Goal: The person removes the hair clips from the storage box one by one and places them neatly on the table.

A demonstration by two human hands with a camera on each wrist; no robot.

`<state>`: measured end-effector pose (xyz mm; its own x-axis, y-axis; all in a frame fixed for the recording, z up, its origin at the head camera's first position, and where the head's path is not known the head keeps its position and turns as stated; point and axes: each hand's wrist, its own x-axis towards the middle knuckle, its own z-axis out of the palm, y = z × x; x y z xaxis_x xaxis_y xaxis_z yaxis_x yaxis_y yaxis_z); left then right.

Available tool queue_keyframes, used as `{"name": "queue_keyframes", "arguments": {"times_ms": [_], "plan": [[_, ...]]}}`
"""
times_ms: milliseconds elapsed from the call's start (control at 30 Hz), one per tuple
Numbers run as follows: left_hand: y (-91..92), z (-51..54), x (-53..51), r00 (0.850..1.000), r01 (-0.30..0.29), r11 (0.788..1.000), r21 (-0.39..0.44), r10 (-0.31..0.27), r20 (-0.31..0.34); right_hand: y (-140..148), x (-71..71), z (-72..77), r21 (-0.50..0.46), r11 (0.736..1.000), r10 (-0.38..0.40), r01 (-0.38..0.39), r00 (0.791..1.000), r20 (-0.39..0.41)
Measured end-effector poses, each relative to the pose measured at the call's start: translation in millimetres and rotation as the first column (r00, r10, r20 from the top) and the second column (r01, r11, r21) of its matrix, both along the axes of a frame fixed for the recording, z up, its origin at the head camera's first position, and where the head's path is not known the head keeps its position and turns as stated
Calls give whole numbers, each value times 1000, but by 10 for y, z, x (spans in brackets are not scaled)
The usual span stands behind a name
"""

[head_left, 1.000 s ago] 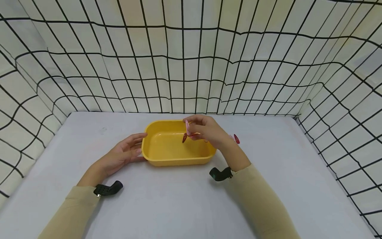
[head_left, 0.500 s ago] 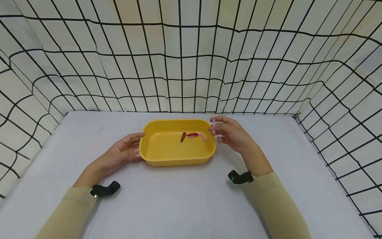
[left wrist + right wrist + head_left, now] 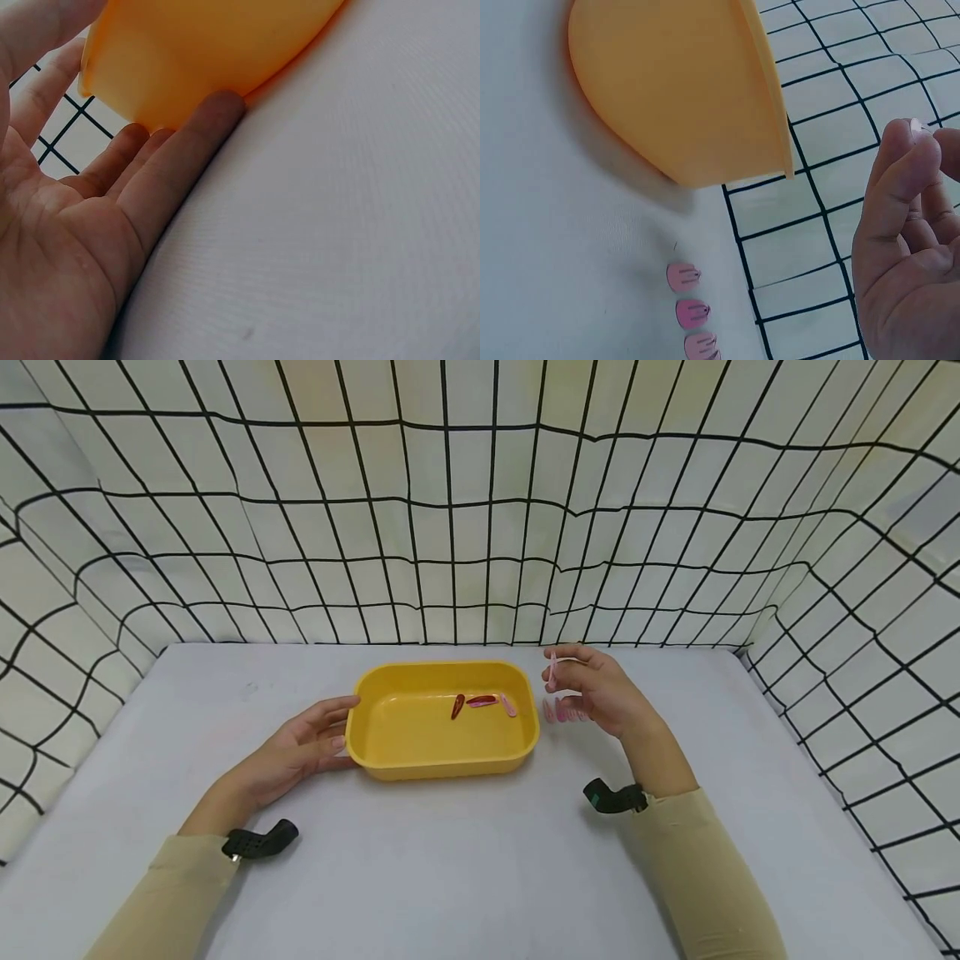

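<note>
A yellow tray [image 3: 442,768] sits on the table. My left hand [image 3: 296,752] rests at its left end, and in the left wrist view fairly straight fingers [image 3: 176,161] touch the tray's outer wall. Raised just right of the tray, my right hand [image 3: 611,693] pinches a pink hair clip [image 3: 552,670] between thumb and fingertips. Inside the tray lie a dark red clip [image 3: 457,707], a red and pink clip [image 3: 482,701] and a pink clip [image 3: 508,705]. Below the right hand, several pink hair clips [image 3: 693,313] lie in a row on the table, partly hidden in the head view.
The white table [image 3: 450,868] stretches toward me. Black grid netting [image 3: 465,560] over a pale backing stands behind it and on both sides. Each wrist wears a black band; the left one [image 3: 261,841] and the right one [image 3: 615,796] jut inward.
My right hand has moved right from above the tray to beside it, still pinching a pink hair clip. The clips in the tray have come into sight. The left hand stays at the tray.
</note>
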<state>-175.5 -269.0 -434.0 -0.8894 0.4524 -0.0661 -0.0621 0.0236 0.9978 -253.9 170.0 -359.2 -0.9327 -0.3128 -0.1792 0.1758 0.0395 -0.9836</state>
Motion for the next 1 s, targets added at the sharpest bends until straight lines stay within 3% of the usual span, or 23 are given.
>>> {"name": "queue_keyframes", "arguments": {"times_ms": [1000], "plan": [[-7, -9, 8, 1000, 8, 1000, 10, -8, -15, 413, -191, -205, 93, 991, -99, 99, 995, -10]]}}
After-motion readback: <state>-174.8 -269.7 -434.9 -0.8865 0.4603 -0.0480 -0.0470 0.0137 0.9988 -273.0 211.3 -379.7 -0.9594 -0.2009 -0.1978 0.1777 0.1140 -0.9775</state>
